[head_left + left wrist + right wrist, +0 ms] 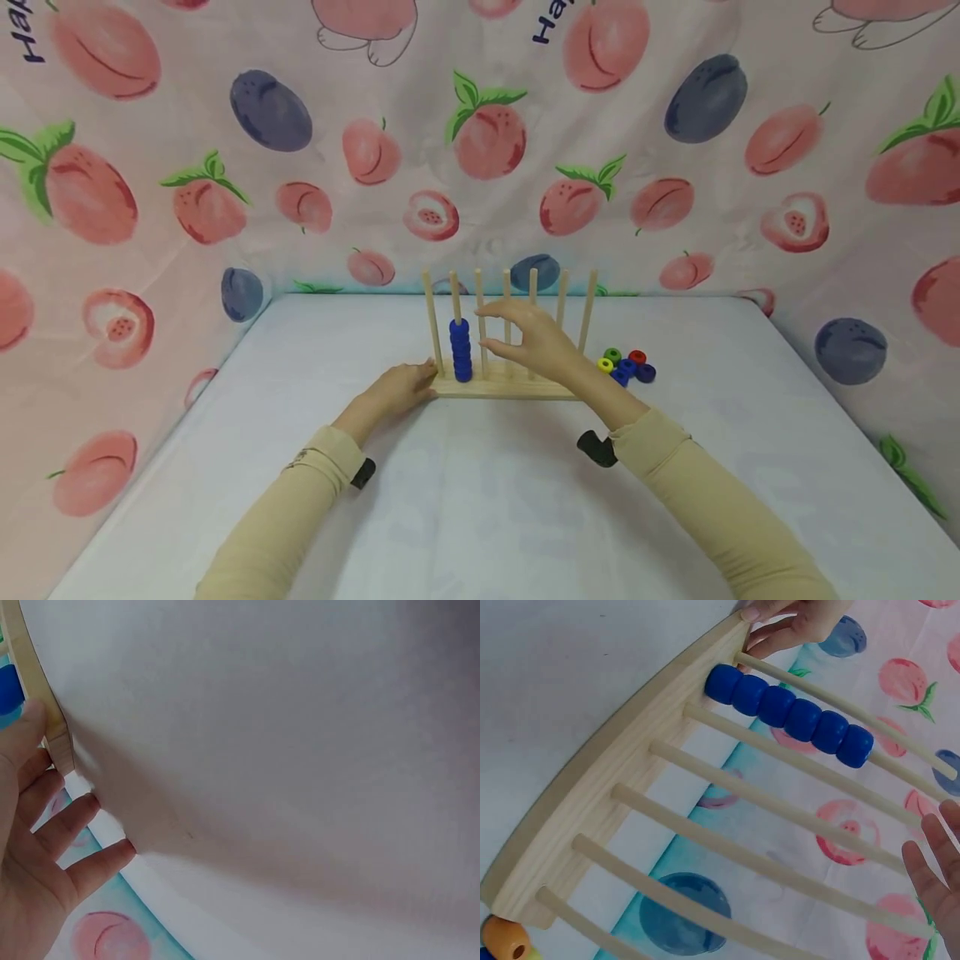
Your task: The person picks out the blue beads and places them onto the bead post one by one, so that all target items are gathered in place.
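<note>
A wooden peg rack, its base (510, 389) lying on the table, carries a row of upright pegs. Several blue beads (461, 350) are stacked on the second peg from the left; the right wrist view shows the blue beads (789, 714) touching one another. My left hand (401, 388) holds the base's left end, thumb on the front and fingers at the end and behind. My right hand (538, 337) is raised among the middle pegs, to the right of the stack. Its thumb and forefinger are spread apart, with nothing between them.
Loose beads lie beside the rack's right end: a green bead (612, 355), a red bead (637, 357), a yellow bead (604, 365) and several blue ones. An orange bead (507, 936) shows near the base in the right wrist view. Fruit-printed cloth (480, 208) stands behind the white table (480, 500).
</note>
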Motion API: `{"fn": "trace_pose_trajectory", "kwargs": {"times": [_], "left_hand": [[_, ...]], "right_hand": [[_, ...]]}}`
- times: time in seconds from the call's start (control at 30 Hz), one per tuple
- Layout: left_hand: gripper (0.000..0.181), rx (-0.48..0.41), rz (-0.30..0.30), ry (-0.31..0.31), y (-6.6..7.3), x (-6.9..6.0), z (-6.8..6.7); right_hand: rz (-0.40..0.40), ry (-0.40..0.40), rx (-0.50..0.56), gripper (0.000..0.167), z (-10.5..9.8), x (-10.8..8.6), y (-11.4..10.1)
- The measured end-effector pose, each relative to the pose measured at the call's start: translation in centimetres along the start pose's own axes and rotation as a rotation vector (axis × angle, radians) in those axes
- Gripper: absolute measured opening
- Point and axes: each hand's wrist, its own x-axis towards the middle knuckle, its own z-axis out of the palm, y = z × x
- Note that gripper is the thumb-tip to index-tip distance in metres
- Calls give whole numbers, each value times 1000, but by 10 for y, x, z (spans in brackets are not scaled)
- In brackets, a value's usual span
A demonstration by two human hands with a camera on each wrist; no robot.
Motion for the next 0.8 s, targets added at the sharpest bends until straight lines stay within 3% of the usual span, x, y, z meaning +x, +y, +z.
{"fn": "trace_pose_trajectory", "kwargs": {"times": [0.23,0.47,0.8], "left_hand": [[51,-2,-24,6,1,-5,2],[49,26,-1,-20,4,-8,7],[47,25,5,-44,4,-12,4]], "right_hand": [[48,-97,37,41,-6,-16,11],[73,-197,75,39,-13,-35,24],[158,-215,79,37,-32,-66,44]]}}
